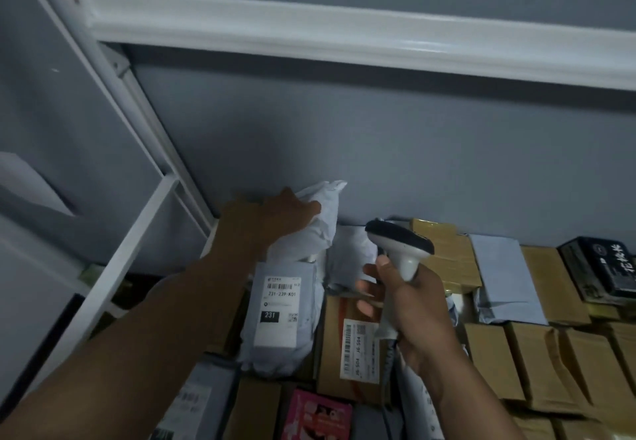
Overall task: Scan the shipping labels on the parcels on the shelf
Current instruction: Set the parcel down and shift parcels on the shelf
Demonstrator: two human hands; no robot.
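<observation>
My right hand [418, 305] has its grip wrapped round the handle of the barcode scanner [401, 245], head tilted toward the back of the shelf. My left hand [275, 216] grips the crumpled top of a white poly mailer [318, 222] standing against the grey back wall [378, 150]. Below it lies a grey mailer with the label 231-239-K01 [277, 312], just beside a cardboard box with a J6-504 label [358, 350]. Parcels sit packed edge to edge rightward; open room lies above them, under the white shelf rail [344, 33]. The white upright [137, 102] closes the left side.
</observation>
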